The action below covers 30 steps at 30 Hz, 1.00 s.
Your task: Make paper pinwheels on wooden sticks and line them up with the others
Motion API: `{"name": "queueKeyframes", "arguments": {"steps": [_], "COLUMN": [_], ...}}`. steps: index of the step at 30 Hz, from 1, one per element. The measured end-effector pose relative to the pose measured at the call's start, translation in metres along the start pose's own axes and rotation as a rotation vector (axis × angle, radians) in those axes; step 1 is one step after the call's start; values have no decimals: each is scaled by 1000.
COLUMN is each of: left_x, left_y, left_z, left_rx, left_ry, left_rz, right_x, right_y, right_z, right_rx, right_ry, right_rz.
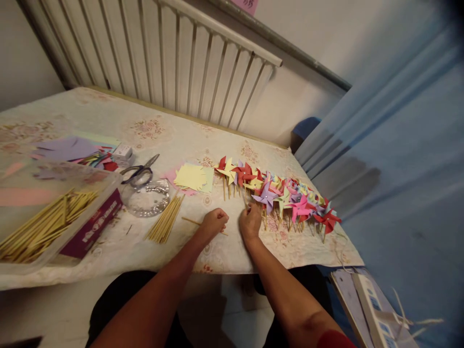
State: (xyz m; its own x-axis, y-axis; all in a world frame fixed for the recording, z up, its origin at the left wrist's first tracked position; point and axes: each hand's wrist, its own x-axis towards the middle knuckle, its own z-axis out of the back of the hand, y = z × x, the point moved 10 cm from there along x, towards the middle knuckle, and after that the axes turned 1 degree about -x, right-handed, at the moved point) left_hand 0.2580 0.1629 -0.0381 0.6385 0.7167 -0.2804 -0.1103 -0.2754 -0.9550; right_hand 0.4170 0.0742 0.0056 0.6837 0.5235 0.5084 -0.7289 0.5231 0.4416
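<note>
My right hand (251,221) is closed around the lower end of a thin stick (245,193), which stands up beneath a red paper pinwheel (243,174) at the left of the group. To its left, my left hand (214,221) has its fingers pinched together; what they hold, if anything, is hidden. A single wooden stick (190,221) runs behind or under that hand and shows on both sides of it. Many finished pinwheels (266,197) in red, pink, purple, yellow and green lie crowded together beside my right hand.
Left of my hands are loose sticks (165,220), yellow paper squares (190,177), a round container of pearl-headed pins (148,199), scissors (140,171) and a plastic box (105,217) of sticks. Purple paper (65,148) lies behind. A radiator (174,58) and blue curtain (402,145) border the table.
</note>
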Motion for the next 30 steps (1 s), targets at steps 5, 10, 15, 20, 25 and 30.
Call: {"name": "queueKeyframes", "arguments": {"steps": [5,10,15,20,25,30], "left_x": [-1,-1,-4,-8,-12,-15], "left_y": [-2,-4,-9,-10,-10,-14], "left_z": [0,2,7,17,28,40], "left_rx": [-8,-11,-7,2,1,-21], "left_ry": [-7,-21,-30,-55,-75,-115], "left_rz": [-17,-19,-25,-28,-37,-65], "right_x": [-17,-34,-35,-34,-35,-32], "right_y": [12,35,39,39,39,36], "right_z": [0,-5,-6,-9,-11,-11], "right_rx": [63,97,60,37,32,93], "right_ry": [90,215,239,242,247,236], "right_rz": [89,250,258,265,270,242]}}
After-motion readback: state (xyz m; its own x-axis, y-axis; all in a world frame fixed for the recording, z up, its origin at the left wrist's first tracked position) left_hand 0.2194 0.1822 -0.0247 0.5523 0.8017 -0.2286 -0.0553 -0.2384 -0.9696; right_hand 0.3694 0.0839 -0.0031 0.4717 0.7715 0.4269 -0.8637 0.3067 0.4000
